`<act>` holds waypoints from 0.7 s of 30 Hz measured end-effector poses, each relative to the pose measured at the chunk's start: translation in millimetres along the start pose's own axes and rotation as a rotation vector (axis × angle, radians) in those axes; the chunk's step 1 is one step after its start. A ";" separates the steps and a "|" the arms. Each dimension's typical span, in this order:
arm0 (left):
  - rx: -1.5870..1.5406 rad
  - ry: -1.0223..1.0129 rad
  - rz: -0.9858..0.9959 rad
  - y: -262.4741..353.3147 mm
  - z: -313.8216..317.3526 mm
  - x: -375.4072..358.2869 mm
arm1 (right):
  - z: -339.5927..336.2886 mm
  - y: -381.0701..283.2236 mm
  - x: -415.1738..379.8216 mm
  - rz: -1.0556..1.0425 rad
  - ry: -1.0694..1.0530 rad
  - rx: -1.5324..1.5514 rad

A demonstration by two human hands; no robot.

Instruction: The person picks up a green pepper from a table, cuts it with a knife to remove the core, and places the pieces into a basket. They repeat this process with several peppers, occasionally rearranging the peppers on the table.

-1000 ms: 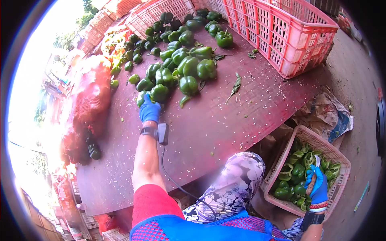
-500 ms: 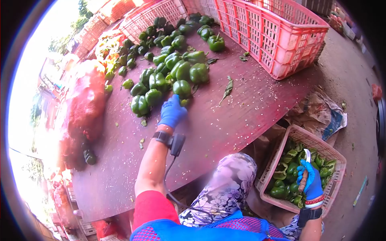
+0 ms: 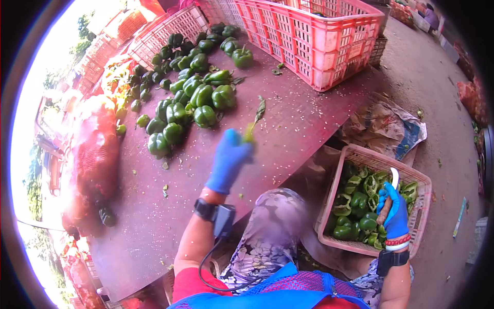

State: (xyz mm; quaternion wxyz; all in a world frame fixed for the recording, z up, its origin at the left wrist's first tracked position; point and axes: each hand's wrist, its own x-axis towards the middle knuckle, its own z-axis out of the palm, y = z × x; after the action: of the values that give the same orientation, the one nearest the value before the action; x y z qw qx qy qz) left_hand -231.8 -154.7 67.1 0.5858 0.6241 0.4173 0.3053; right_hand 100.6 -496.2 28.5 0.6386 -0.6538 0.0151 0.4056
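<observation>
My left hand (image 3: 230,157), in a blue glove and blurred by motion, is closed above the table. At its fingertips shows a small yellow-green pepper piece (image 3: 249,134), too smeared to make out fully. Several green bell peppers (image 3: 206,116) lie in a cluster beyond that hand. Gloved in blue as well, my right hand (image 3: 395,213) grips the brown handle of a knife (image 3: 394,178) with a short pale curved blade pointing up. This hand is over a pink plastic crate (image 3: 329,206) holding whole and cut green peppers (image 3: 360,203).
The reddish table (image 3: 247,180) carries scattered seeds and a wilted leaf (image 3: 260,109). A tall pink crate (image 3: 319,46) stands at its far right corner. Filled red mesh sacks (image 3: 92,154) line the left edge. A crumpled paper sack (image 3: 383,126) lies beyond the lower crate.
My left hand has drawn back from the peppers toward the right, carrying the yellow-green piece. The view has shifted, moving the table scene left. My right hand still holds the knife over the crate.
</observation>
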 end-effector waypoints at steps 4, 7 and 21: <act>0.276 -0.636 0.026 65.0 117.2 -21.9 | -13.1 -25.8 5.4 -0.111 0.102 0.209; 0.263 -0.533 0.267 64.5 132.0 -10.0 | -24.4 -38.4 5.4 -0.195 0.177 0.284; 0.741 0.163 0.102 -76.8 -164.8 143.2 | -13.9 -20.9 0.4 -0.043 0.120 0.222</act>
State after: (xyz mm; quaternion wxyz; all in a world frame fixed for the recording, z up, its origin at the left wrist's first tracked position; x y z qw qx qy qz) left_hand -321.1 47.0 -3.0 0.2694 0.7873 0.5129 0.2112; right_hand 119.2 -503.9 43.4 0.7134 -0.6024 0.0839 0.3481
